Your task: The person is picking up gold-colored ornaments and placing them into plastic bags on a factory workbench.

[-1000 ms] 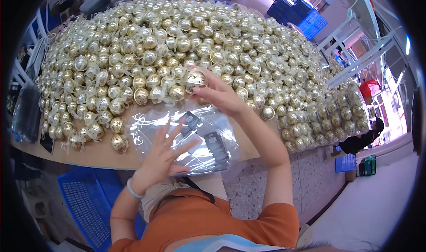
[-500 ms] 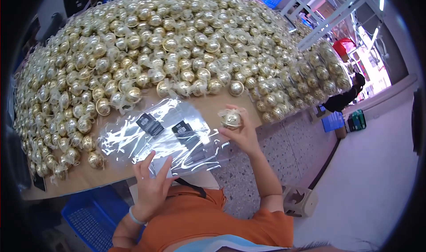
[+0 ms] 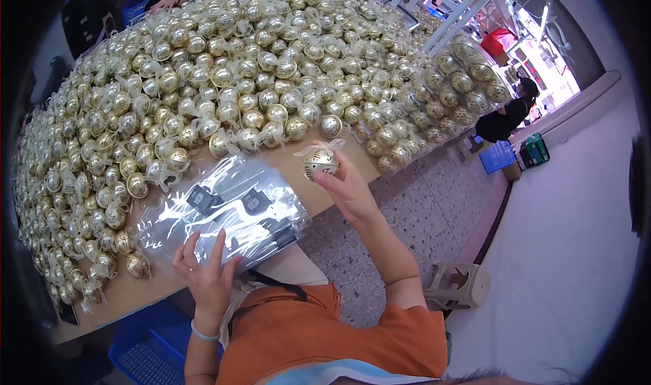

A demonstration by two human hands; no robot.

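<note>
My right hand [image 3: 351, 190] grips a gold ball ornament [image 3: 317, 163] between thumb and fingers, above the table's front edge. Dark engraved patterns show on the ball, and a sheer pale ribbon is tied at its top. My left hand [image 3: 206, 278] has its fingers spread and rests on the near edge of a clear plastic bag [image 3: 234, 219]. The bag looks flat and shiny, perhaps several in a stack, with small dark labels [image 3: 256, 200] on it.
A big heap of similar ornaments [image 3: 224, 80] covers most of the table [image 3: 129, 297]. Packed trays of them [image 3: 454, 87] stand at the right end. A blue basket [image 3: 146, 348] sits below the table, a beige stool [image 3: 461, 285] to the right. Another person [image 3: 505, 117] is farther off.
The ball in my right hand has been turned, showing more of its engraved side. My left hand has stayed at the bag's near edge. The whole view has shifted somewhat.
</note>
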